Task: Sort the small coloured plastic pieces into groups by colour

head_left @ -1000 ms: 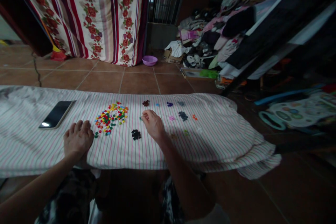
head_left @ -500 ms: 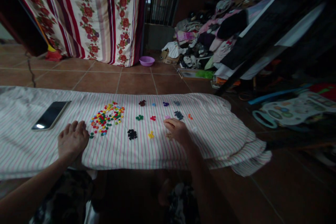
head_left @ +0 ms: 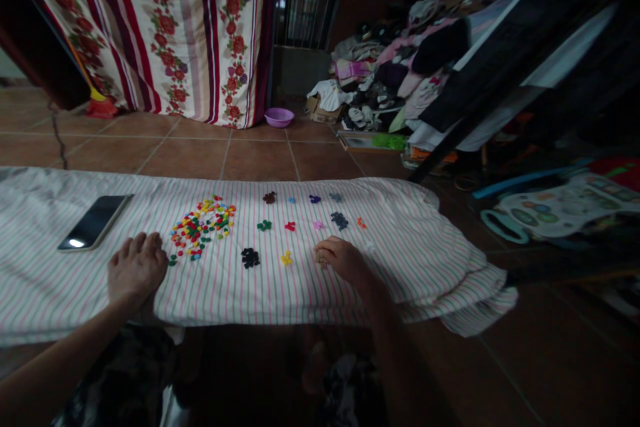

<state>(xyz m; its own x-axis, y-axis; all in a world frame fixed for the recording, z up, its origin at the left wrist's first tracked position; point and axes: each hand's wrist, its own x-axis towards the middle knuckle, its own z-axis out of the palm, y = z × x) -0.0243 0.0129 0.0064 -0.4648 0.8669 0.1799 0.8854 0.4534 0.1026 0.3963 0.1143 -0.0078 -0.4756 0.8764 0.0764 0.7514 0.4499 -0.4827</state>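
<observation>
My left hand [head_left: 137, 267] lies flat on the striped cloth, fingers stretched out, just left of a mixed pile of small coloured pieces [head_left: 200, 227]. My right hand [head_left: 343, 259] is over a small tan pile [head_left: 321, 257], its fingers drawn together; whatever is between the fingertips is hidden. Around it lie little single-colour groups: pink pieces [head_left: 319, 225], dark grey pieces [head_left: 339, 220], yellow pieces [head_left: 286, 258], red pieces [head_left: 290, 226], green pieces [head_left: 265, 225] and black pieces [head_left: 250, 257]. Farther back are brown pieces [head_left: 270, 197] and dark blue pieces [head_left: 315, 199].
A phone [head_left: 95, 223] lies left of my left hand on the striped cloth [head_left: 410, 267]. Orange pieces [head_left: 361, 222] and whitish pieces [head_left: 371, 247] sit to the right. Beyond, on the tiled floor, stand a purple basin [head_left: 279, 118] and a heap of clothes [head_left: 400, 73].
My right hand has moved from the pink pieces toward me, to the tan pile. The pink group is now uncovered. My left hand stays in place.
</observation>
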